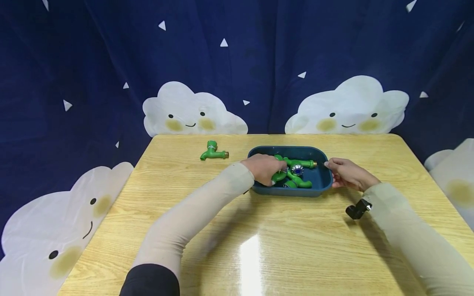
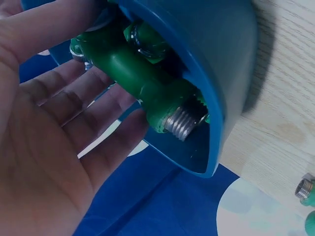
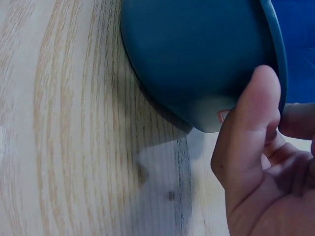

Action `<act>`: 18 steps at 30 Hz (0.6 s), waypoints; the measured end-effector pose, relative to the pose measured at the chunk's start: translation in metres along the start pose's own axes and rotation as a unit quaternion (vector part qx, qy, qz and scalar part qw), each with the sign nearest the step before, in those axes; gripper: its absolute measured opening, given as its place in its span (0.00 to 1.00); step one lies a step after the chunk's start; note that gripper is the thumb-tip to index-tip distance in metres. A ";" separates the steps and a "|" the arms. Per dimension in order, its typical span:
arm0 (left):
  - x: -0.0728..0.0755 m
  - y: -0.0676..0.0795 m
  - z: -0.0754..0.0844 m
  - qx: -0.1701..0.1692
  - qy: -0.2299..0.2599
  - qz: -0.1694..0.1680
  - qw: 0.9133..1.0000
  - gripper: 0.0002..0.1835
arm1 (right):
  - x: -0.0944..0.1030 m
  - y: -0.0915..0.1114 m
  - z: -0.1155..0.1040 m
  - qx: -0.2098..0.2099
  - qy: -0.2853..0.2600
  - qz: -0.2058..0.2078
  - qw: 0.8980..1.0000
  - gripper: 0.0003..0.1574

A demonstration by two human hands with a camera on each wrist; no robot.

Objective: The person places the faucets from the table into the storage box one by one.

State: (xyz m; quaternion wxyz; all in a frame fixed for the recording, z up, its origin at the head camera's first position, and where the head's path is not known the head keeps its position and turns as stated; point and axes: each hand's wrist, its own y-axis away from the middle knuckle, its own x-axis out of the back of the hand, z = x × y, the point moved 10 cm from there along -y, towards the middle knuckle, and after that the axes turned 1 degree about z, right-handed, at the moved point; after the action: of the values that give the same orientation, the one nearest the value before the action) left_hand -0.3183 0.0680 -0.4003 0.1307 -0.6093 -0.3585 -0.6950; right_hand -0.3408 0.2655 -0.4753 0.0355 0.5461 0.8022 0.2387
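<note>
A dark blue tub point(image 1: 296, 192) stands on the table and holds several green taps, one with a threaded brass end point(image 1: 305, 163) and one lying nearer the front point(image 1: 301, 183). My left hand point(image 1: 263, 168) reaches into the tub's left part from above. In the left wrist view its thumb and fingers lie on either side of a green tap point(image 2: 130, 71) with a threaded metal end. At the tub's right end, my right hand point(image 1: 349, 173) pinches the rim, with the thumb point(image 3: 263, 96) against the outer wall.
Another green tap point(image 1: 213, 154) lies on the wooden table point(image 1: 296, 238), left of the tub near the back edge. Behind the table hangs a dark blue curtain point(image 1: 259, 53) with smiling clouds. A small black device point(image 1: 358, 209) is at my right wrist.
</note>
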 end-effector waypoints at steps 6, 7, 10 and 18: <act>-0.002 -0.001 -0.001 0.001 -0.003 -0.013 1.000 0.30 | 0.000 0.000 -0.001 -0.001 0.000 -0.002 1.000 0.19; -0.003 -0.001 -0.002 0.003 -0.002 -0.017 1.000 0.30 | -0.001 0.001 -0.001 0.000 0.000 -0.002 1.000 0.19; -0.005 -0.001 -0.004 0.007 -0.001 -0.028 1.000 0.31 | 0.000 0.001 -0.001 -0.002 -0.003 -0.001 1.000 0.19; -0.008 -0.002 -0.004 0.008 0.002 -0.041 0.999 0.31 | 0.001 0.001 -0.002 0.000 0.001 0.001 1.000 0.20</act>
State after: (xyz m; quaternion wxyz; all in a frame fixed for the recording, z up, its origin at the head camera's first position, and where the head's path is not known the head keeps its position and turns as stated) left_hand -0.3206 0.0651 -0.4083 0.1076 -0.5912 -0.3888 -0.6984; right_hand -0.3406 0.2660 -0.4732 0.0341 0.5467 0.8018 0.2390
